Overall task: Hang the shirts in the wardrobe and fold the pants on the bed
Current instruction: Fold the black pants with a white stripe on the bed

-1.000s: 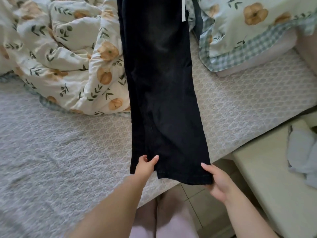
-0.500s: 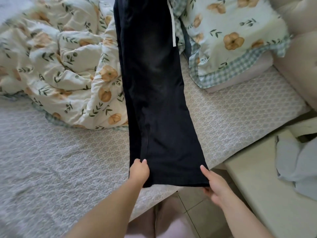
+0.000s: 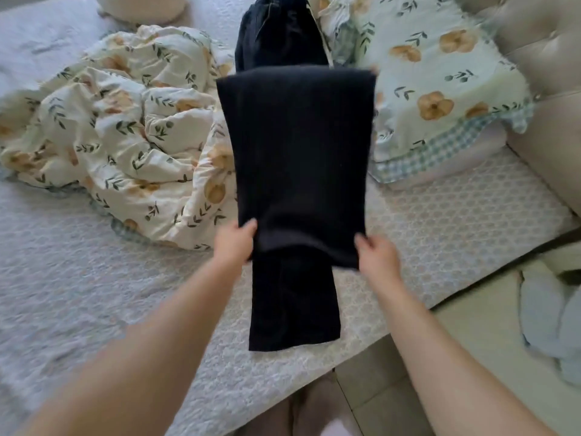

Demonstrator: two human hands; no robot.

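Black pants (image 3: 295, 152) lie lengthwise on the bed (image 3: 94, 278), their waist (image 3: 276, 36) at the far end with a white drawstring beside it. A wide section of the legs is lifted off the mattress and doubled over the rest. My left hand (image 3: 234, 243) grips the lower left corner of that raised section. My right hand (image 3: 377, 253) pinches its lower right corner. Below my hands, the rest of the legs lies flat and reaches almost to the bed's near edge.
A crumpled floral duvet (image 3: 125, 130) lies left of the pants, and a floral pillow (image 3: 440, 89) lies on the right by the padded headboard (image 3: 550, 58). A cream bedside surface (image 3: 471, 341) at the right holds a light blue garment (image 3: 550, 316).
Both hands have moved away from the bed's edge toward the waist, lifting the legs' fabric and folding it over. The view has tilted up, showing more of the bed.
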